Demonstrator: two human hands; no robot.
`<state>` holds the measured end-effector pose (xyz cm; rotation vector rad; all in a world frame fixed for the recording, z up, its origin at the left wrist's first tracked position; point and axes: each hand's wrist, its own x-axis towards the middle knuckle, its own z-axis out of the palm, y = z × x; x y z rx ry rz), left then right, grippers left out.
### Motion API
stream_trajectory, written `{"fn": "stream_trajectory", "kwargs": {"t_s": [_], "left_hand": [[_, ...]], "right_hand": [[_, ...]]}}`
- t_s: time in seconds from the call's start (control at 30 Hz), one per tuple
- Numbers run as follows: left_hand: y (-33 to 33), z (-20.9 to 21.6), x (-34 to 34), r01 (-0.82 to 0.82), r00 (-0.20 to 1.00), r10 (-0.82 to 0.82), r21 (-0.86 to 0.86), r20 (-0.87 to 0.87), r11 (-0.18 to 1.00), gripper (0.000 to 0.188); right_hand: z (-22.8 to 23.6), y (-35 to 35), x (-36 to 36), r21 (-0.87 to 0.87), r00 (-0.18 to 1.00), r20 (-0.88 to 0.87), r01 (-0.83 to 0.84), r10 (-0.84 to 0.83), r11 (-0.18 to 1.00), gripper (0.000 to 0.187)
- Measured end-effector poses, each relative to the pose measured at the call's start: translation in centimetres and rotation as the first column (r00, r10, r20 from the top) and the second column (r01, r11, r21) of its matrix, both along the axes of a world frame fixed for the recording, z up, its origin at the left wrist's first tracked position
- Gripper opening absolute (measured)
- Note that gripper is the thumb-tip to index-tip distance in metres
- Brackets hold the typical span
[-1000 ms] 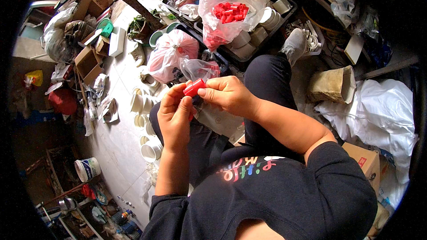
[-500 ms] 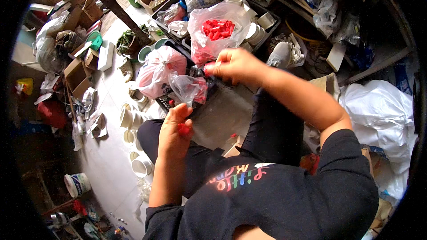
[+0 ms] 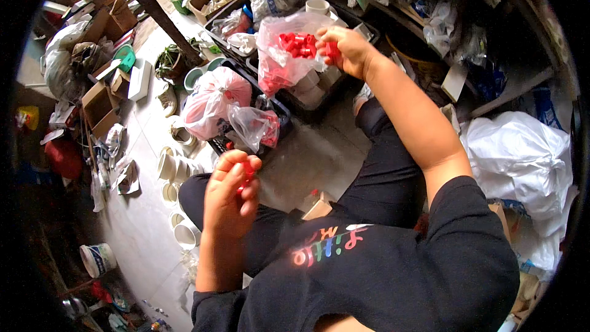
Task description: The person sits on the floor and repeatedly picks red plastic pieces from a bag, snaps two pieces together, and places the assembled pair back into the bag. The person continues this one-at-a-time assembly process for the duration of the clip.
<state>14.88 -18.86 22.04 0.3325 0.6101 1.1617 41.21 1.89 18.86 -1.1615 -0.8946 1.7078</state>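
Observation:
My right hand (image 3: 349, 55) is closed on a small red plastic piece (image 3: 332, 53) at the right side of an open clear plastic bag (image 3: 268, 40). Many red pieces of the same sort (image 3: 296, 45) lie inside that bag; they look short and tube-like. Above my left thigh, my left hand (image 3: 228, 200) is palm up with curled fingers around red pieces (image 3: 247, 172), partly hidden by the fingers. Just beyond it sit a small clear bag (image 3: 244, 124) with red contents and a tied pinkish bag (image 3: 215, 99).
A black crate (image 3: 284, 115) holds the bags, and a larger dark tray (image 3: 372, 35) stands behind. White pipe fittings (image 3: 184, 233) line the floor at left. A small wooden block (image 3: 317, 206) is between my legs. A white sack (image 3: 516, 154) lies at right.
My right hand has moved away from me and to the right, from the bag's near side to beside its opening. My left hand has shifted slightly, still holding red pieces.

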Motion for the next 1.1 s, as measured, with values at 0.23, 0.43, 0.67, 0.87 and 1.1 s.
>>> {"fn": "stream_trajectory", "kwargs": {"t_s": [0.23,0.43,0.67,0.87,1.1], "left_hand": [[-0.7,8.5,4.2,0.301,0.860,-0.493,0.911,-0.132,0.282,0.013],[-2.1,8.7,5.1,0.446,0.786,-0.535,0.883,-0.309,0.145,0.018],[-3.3,7.3,3.6,0.470,0.738,-0.587,0.878,-0.332,0.094,0.021],[-4.6,7.5,5.7,0.300,0.940,-0.239,0.923,-0.243,0.241,0.025],[-5.3,7.2,4.2,0.369,0.918,-0.268,0.879,-0.293,0.302,0.024]], "right_hand": [[-1.4,0.2,-0.2,0.078,0.994,-0.077,-0.065,0.071,0.995,0.025],[0.0,-0.9,-1.3,0.084,0.972,-0.113,-0.197,0.205,0.977,0.029],[0.9,-2.2,-1.1,0.077,0.966,-0.137,-0.210,0.219,0.975,0.030],[1.1,-3.7,-2.5,0.124,0.935,-0.160,-0.300,0.318,0.946,0.040],[1.2,-5.3,-3.1,0.041,0.902,-0.213,-0.376,0.376,0.926,0.045]]}}
